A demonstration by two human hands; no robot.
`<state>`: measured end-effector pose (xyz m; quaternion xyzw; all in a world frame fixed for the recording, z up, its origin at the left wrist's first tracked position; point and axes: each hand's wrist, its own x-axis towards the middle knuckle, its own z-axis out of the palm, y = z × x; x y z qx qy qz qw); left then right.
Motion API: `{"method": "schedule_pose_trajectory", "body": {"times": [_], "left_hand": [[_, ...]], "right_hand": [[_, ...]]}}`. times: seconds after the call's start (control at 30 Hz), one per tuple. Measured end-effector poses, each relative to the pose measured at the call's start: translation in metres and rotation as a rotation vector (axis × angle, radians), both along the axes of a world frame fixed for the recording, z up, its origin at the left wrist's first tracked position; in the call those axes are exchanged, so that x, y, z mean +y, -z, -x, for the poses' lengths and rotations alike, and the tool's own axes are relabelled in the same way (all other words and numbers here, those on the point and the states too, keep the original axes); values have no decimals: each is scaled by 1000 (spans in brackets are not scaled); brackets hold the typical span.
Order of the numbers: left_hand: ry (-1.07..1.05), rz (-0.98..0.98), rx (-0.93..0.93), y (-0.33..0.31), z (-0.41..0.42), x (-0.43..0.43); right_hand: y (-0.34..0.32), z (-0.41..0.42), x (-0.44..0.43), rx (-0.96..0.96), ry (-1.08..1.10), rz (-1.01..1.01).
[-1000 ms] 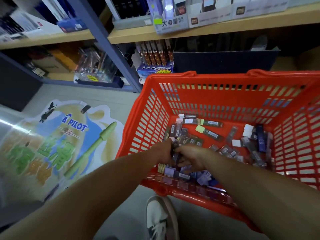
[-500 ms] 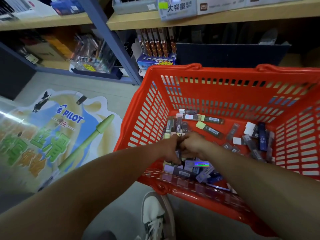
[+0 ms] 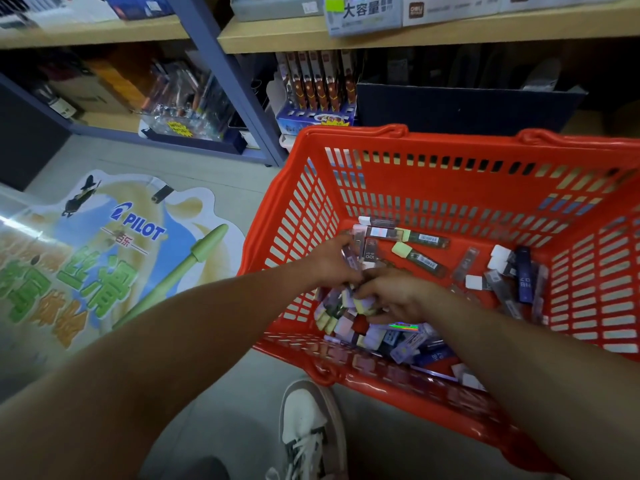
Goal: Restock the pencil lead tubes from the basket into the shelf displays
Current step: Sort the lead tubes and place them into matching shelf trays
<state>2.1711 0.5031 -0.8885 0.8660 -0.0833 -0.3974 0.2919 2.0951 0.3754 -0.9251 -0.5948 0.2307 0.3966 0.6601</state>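
Observation:
A red plastic basket (image 3: pixel 450 168) stands on the floor before the shelves, with several pencil lead tubes (image 3: pixel 424 259) loose on its bottom. Both hands are inside, near its left front corner. My left hand (image 3: pixel 332 263) grips a bundle of lead tubes (image 3: pixel 349 306), whose pale caps stick out below the fingers. My right hand (image 3: pixel 398 294) curls round the same bundle from the right and touches the left hand. More tubes lie under and behind my hands, partly hidden.
Wooden shelves (image 3: pixel 311 34) with display boxes run along the top; a blue upright (image 3: pixel 225 77) divides them. A pen display box (image 3: pixel 317 116) sits low behind the basket. A Pilot floor sticker (image 3: pixel 104 258) lies at the left. My shoe (image 3: pixel 308 427) stands just before the basket.
The hands have gathered more tubes into a bundle and lifted it slightly. The view has tilted a little downward and nearer to the basket.

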Motion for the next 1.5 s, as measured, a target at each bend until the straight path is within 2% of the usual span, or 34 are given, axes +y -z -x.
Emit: {"method": "schedule_pose_trajectory", "body": {"times": [0.13,0.23,0.33,0.43,0.47,0.53,0.6,0.7,0.83,0.97,1.1,1.17,1.3,1.4,1.5], "left_hand": [[-145,198,180,-7,2,-8],[-250,241,290,-8,-2,-13],[-273,242,253,-13,-4,-19],[-340,179,135,-9,-6,-16],[-234,82,55,-4,-5,-12],[193,-211,-73,6,-2,-6],[530,-410,-180,12,5,-7],[726,-484,-305,10,14,-19],[739,-542,-406,12,19,-27],[595,-365,-327,-9,-3,-29],[342,-30,-174,-80,-28,-36],[257,94,-175,-117,-36,-36],[159,269,-160,-165,-47,-34],[57,371,-143,-179,-54,-26],[-30,460,-81,-187,-55,-22]], "right_hand": [[-2,0,-5,-19,116,-136],[-6,-5,-14,-53,142,-147],[-13,-11,-21,-54,72,-36],[-17,-14,-33,-62,24,127],[-17,-15,-38,-61,51,164],[-13,-14,-50,-67,115,229],[-12,-12,-59,-70,133,275],[-15,-7,-60,-94,150,297],[-22,-1,-58,-103,187,241],[-36,-3,-64,-46,222,122],[-54,-14,-74,4,216,-39],[-66,-21,-78,1,230,-127],[-93,-28,-80,-117,233,-308],[-118,-27,-81,-211,335,-476],[-144,-31,-84,-352,437,-496]]}}
